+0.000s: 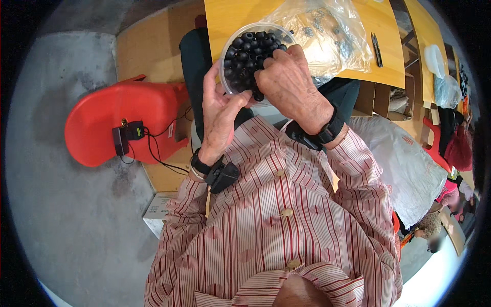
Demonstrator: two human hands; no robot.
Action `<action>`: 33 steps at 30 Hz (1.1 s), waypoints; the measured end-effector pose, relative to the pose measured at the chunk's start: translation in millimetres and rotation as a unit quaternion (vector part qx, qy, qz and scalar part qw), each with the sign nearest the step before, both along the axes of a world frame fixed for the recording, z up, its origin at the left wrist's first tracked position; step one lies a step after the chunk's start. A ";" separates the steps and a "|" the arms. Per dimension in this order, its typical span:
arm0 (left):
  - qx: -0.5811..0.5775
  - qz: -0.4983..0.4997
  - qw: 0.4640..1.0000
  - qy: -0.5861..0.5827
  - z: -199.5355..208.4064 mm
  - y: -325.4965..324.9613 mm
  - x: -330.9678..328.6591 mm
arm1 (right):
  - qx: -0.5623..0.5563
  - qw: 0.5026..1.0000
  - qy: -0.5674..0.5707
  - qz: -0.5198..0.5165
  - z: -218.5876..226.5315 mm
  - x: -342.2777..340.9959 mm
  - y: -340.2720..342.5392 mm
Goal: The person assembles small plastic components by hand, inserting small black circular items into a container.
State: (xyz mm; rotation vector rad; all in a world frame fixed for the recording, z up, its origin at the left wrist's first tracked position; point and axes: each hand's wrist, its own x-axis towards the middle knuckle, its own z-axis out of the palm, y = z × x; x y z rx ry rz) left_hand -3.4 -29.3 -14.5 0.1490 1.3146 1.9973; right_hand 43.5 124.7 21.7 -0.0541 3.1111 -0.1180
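Note:
A round clear plastic tub (223,66) full of small black rounded pieces (250,51) is tilted toward me at the near edge of the yellow table. My left hand (220,102) grips the tub from its lower left, thumb over the rim. Over the right side of the tub, my right hand (289,82) has its fingers curled in among the black pieces. Its fingertips are hidden, so whatever they pinch does not show. Right of the tub lies a clear plastic bag (327,36) with small metallic-looking parts inside.
Dark tweezers (377,49) lie on the yellow table (391,71). A red plastic chair (97,123) at the left carries black devices (128,135) with cables. At the right are a big white sack (404,163), cardboard boxes (381,100) and a second table (427,30) holding a white bowl (434,60).

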 end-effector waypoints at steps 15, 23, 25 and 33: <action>-0.018 -0.003 0.999 0.036 0.1 -5.8 -0.7 | -0.039 0.997 0.048 -0.044 -13.3 -0.6 -7.6; -0.043 -0.011 0.999 0.018 4.8 -6.1 -11.7 | -0.167 0.980 0.096 -0.054 -0.1 2.3 11.9; -0.030 -0.015 0.999 -0.014 7.1 -7.2 -16.0 | -0.199 0.968 0.143 -0.044 0.9 1.1 18.9; -0.022 -0.007 0.999 -0.045 8.3 4.3 -48.2 | -0.628 0.708 0.167 -0.277 -4.0 11.6 66.9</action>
